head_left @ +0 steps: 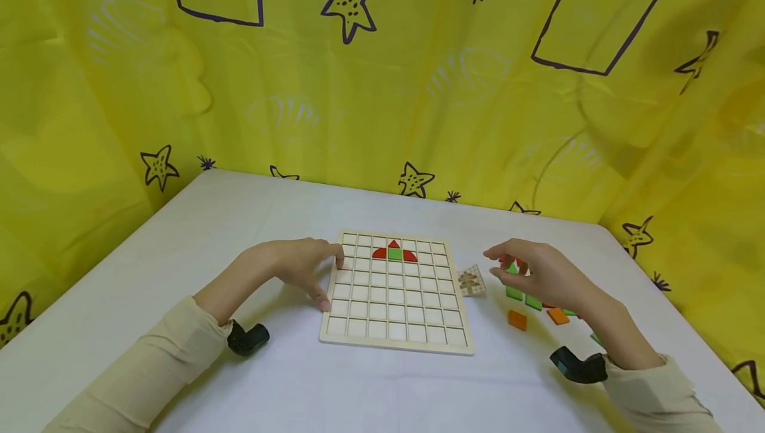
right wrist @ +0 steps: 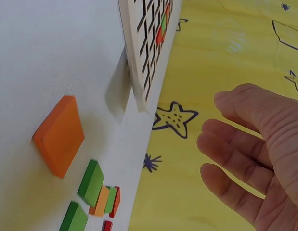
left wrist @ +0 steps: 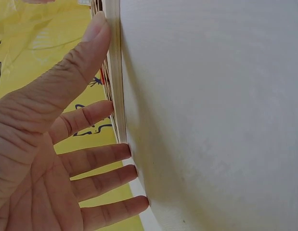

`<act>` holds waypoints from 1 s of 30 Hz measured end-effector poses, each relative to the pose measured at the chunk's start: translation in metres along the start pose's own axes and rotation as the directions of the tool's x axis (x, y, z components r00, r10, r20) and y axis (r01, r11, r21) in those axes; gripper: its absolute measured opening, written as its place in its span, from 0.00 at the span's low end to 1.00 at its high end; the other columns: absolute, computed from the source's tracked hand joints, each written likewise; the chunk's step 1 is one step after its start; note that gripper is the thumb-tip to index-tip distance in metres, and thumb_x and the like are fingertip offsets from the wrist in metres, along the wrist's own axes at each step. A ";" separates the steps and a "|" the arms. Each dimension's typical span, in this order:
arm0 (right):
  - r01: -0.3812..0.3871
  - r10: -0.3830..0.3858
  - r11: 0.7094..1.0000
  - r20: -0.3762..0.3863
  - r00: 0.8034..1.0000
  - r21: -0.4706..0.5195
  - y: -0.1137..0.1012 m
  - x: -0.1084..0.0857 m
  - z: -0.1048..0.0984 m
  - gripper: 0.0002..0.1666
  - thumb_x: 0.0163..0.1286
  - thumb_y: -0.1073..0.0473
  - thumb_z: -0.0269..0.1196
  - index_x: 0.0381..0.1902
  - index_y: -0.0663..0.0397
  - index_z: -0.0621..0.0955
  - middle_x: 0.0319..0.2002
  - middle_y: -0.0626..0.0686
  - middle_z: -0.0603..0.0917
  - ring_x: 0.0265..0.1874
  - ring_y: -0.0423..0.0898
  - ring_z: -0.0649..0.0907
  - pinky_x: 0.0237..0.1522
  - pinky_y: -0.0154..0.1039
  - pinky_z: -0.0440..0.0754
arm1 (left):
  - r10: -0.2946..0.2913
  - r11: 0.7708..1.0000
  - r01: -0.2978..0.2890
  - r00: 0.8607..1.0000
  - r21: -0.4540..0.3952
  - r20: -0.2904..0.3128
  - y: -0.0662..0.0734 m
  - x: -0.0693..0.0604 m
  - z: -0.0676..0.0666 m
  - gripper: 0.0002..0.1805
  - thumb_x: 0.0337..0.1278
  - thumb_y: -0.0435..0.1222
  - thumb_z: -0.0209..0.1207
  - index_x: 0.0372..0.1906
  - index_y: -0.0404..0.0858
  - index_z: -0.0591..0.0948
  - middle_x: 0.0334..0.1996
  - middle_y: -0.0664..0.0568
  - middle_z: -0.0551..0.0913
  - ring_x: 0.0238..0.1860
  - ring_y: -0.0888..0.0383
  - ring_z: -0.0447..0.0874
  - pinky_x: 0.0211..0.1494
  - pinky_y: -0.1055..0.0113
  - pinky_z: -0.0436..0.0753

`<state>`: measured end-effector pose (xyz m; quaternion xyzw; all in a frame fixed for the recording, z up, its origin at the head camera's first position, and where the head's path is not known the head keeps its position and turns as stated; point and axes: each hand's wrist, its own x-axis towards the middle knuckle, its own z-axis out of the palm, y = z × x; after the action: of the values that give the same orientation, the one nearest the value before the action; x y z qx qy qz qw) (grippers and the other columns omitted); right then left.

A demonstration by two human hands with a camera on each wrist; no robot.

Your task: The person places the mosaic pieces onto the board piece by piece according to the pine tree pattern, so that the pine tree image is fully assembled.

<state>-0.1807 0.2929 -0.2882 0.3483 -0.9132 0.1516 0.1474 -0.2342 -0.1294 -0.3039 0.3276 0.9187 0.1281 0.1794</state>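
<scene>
A wooden grid board (head_left: 394,346) lies flat on the table. Near its far edge sit a red triangle tile (head_left: 393,244), a green square tile (head_left: 394,254) and two red curved tiles on either side. Along the board's left edge rests my left hand (head_left: 299,267), thumb and fingers spread and touching the rim. To the right of the board, my right hand (head_left: 552,277) hovers above loose tiles, fingers loosely bent, with nothing visible between them. An orange tile (right wrist: 59,137) and green tiles (right wrist: 91,182) lie below it in the right wrist view; the hand partly hides others in the head view.
A small printed pattern card (head_left: 472,281) lies against the board's right side. Several red, green and orange tiles are scattered on the white table (head_left: 382,393). A yellow curtain (head_left: 382,87) with drawn stars hangs behind and around the table.
</scene>
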 end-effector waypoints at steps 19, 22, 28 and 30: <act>-0.203 0.194 0.973 0.091 0.977 0.111 0.034 -0.026 -0.013 0.19 0.65 0.63 0.72 0.54 0.54 0.85 0.46 0.52 0.88 0.38 0.35 0.82 0.33 0.34 0.82 | -0.010 1.000 0.010 1.000 -0.013 0.005 -0.001 0.000 0.000 0.35 0.42 0.51 0.80 0.54 0.46 0.75 0.56 0.50 0.79 0.54 0.53 0.74 0.63 0.53 0.74; -0.252 0.239 0.961 0.108 0.965 0.118 0.040 -0.030 -0.013 0.18 0.66 0.63 0.72 0.53 0.55 0.85 0.45 0.53 0.88 0.37 0.35 0.82 0.33 0.35 0.83 | -0.011 1.000 0.011 1.000 -0.017 0.009 -0.001 0.001 0.000 0.35 0.42 0.51 0.80 0.54 0.46 0.75 0.56 0.50 0.79 0.54 0.53 0.75 0.63 0.53 0.74; -0.314 0.286 0.935 0.174 0.942 0.162 0.049 -0.034 -0.011 0.17 0.67 0.61 0.71 0.53 0.56 0.85 0.48 0.54 0.87 0.39 0.35 0.82 0.35 0.35 0.83 | -0.009 1.000 0.009 1.000 -0.023 0.012 -0.002 0.000 0.000 0.36 0.41 0.51 0.80 0.54 0.46 0.75 0.54 0.50 0.78 0.52 0.53 0.74 0.61 0.54 0.75; -0.333 0.297 0.926 0.201 0.934 0.179 0.051 -0.035 -0.010 0.17 0.68 0.60 0.71 0.53 0.57 0.84 0.49 0.56 0.87 0.39 0.36 0.82 0.34 0.35 0.83 | -0.009 1.000 0.010 1.000 -0.023 0.014 -0.002 0.000 0.000 0.36 0.41 0.51 0.81 0.54 0.46 0.75 0.54 0.50 0.78 0.52 0.53 0.74 0.60 0.55 0.75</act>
<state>-0.1888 0.3536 -0.3016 0.2218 -0.9454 0.2388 0.0049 -0.2351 -0.1307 -0.3043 0.3220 0.9174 0.1356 0.1904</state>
